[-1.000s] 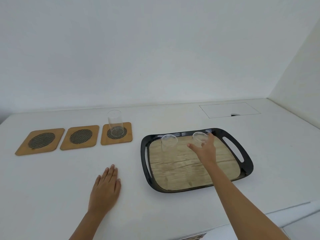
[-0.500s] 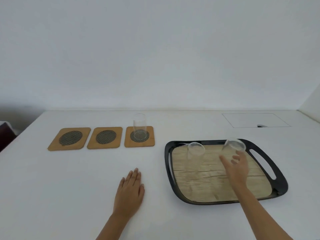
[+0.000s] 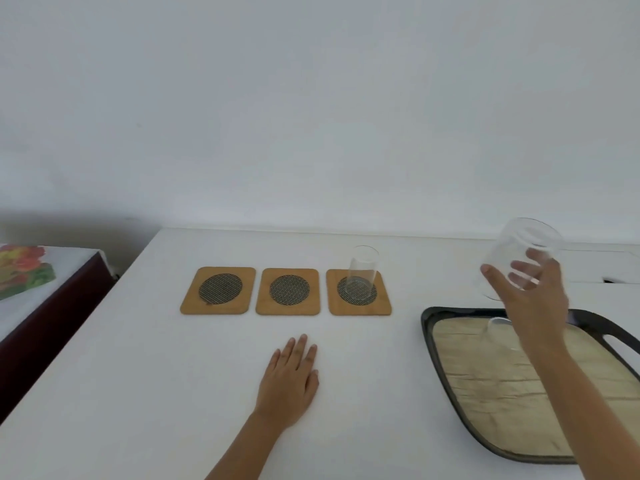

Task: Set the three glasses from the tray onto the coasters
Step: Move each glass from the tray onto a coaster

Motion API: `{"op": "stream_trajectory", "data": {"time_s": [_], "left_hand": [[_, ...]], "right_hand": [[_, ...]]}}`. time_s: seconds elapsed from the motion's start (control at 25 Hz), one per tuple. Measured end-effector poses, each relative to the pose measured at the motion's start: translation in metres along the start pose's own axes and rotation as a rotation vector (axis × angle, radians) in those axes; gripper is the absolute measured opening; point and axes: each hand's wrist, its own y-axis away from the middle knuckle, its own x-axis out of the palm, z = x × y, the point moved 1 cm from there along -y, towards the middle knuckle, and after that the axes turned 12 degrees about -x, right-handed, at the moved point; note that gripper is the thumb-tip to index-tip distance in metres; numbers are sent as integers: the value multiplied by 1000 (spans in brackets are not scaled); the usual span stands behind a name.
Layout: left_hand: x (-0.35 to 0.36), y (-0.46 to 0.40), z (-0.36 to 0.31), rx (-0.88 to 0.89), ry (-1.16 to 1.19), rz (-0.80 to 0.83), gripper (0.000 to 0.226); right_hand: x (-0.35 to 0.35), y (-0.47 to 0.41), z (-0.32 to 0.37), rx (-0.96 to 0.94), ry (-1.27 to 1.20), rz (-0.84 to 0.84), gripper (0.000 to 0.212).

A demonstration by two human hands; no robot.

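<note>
1. The tray (image 3: 425, 327) keeps one glass (image 3: 498, 332); another stands on the right coaster (image 3: 358, 293)
2. Right hand (image 3: 533, 299), fingers wrapped round a tilted glass (image 3: 523, 251) aloft, should level it, then lower onto the middle coaster (image 3: 287, 291)
3. Left hand (image 3: 289, 382) lies flat, fingers loosely spread

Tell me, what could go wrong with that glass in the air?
The right hand holds the lifted glass tilted, so smooth glass might slip. On its way to the free middle coaster, it could knock the glass on the right coaster. The arm could also bump the glass on the tray.
</note>
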Motion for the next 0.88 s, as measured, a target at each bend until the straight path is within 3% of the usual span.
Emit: {"op": "stream_trajectory", "data": {"time_s": [0.2,0.48,0.88], "left_hand": [[-10,-31,62,-44,-18,-28,51],[-12,-47,83,-40,9,-66,51],[-6,-49,84,-35,20,-75,51]], "right_hand": [[123,40,29,33,-124,157,65],[257,89,37,97,-197,360,64],[346,119,-4,165,-132,459,74]]}}
